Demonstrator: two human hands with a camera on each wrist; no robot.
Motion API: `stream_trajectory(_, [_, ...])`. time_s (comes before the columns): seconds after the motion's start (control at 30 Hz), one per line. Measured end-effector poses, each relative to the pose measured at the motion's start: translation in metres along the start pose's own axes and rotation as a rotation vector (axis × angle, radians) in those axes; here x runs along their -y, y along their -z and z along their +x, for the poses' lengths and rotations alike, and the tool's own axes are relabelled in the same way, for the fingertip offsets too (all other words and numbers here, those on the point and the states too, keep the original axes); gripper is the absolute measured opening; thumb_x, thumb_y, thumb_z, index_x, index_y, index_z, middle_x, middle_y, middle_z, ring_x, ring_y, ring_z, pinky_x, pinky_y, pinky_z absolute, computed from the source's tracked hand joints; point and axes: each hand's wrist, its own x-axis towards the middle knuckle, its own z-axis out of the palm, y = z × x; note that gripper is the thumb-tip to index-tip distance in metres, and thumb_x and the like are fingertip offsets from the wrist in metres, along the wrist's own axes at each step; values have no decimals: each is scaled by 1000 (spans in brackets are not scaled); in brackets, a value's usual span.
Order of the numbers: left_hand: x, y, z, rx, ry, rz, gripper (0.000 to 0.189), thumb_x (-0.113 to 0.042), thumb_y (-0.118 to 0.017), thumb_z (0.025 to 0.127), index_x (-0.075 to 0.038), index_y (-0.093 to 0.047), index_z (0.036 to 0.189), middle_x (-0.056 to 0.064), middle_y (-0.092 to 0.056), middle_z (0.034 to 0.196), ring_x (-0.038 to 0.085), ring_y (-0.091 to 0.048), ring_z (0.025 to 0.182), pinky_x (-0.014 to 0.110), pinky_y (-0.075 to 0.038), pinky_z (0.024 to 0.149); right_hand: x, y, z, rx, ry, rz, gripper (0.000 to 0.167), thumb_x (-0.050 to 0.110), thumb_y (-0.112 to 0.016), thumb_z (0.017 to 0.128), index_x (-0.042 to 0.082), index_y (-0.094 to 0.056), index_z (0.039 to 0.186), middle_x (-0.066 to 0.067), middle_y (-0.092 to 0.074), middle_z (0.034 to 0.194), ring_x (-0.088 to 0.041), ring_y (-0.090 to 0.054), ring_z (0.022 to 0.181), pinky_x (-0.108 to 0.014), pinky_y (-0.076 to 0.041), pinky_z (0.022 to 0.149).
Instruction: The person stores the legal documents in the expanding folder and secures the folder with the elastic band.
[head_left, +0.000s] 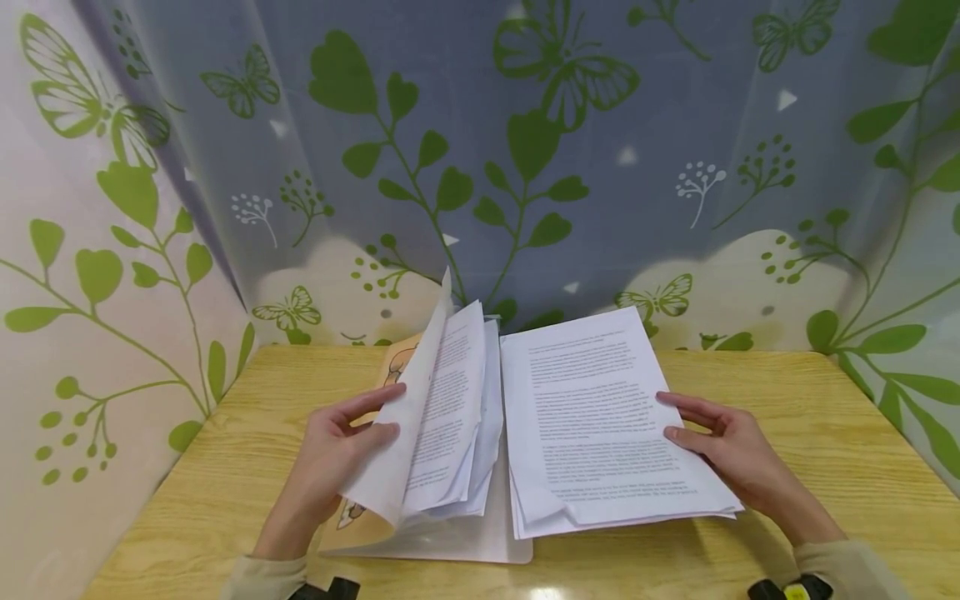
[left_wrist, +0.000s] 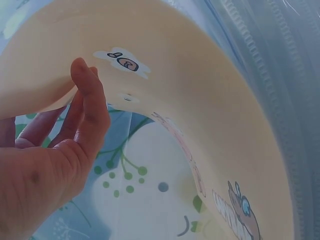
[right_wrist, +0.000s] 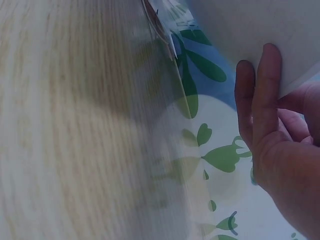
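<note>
1. Pinch of the left hand [head_left: 330, 458] narrow, holding a bowed cover [head_left: 401, 471]; right hand [head_left: 742, 454] likewise pinching the outer edge of a sheet stack [head_left: 585, 417].
2. Likeliest trouble: dropping lower sheets from that stack, gripped at one edge only and unevenly squared along the bottom.
3. Could also crease the turned-up lower-left corner harder, or snag it on the pale backing [head_left: 480, 550], overlapped there in the head view.
4. Might lose or crumple the fanned inner pages [head_left: 450, 433] with any springing back of the cover, caused by so strong a bend.
5. Looks: white paper with dense dark print; cover tan with cartoon drawings outside, whitish inside.
6. Whereabouts: side by side over the wood-grain bench [head_left: 247, 433], before a butterfly-patterned curtain [head_left: 645, 183].
</note>
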Motion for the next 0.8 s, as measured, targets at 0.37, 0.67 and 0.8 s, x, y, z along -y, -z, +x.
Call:
stream_trajectory(0.37, [0, 0, 1, 0, 7, 13, 49, -2, -65, 94, -12, -63, 141, 17, -59, 143, 21, -75, 87, 37, -64, 70, 7, 2, 0, 21, -17, -40, 52, 20, -70, 97, 20, -56, 148, 22, -67, 116, -11, -73, 93, -31, -63, 73])
stream_trajectory(0.67, [0, 0, 1, -3, 3, 16, 48, -2, -66, 93, -12, -63, 140, 16, -60, 144, 21, -75, 87, 37, -64, 69, 5, 7, -3, 47, -16, -58, 48, 17, -69, 98, 20, -59, 145, 19, -70, 114, -12, -73, 91, -31, -63, 72])
stream_trajectory(0.8, [-1, 0, 1, -4, 5, 16, 48, -2, -66, 93, -12, -64, 140, 14, -59, 145, 21, -75, 87, 37, -64, 69, 5, 8, -4, 57, -21, -55, 49, 17, -68, 99, 19, -58, 147, 19, -70, 115, -13, -74, 92, -32, -63, 73])
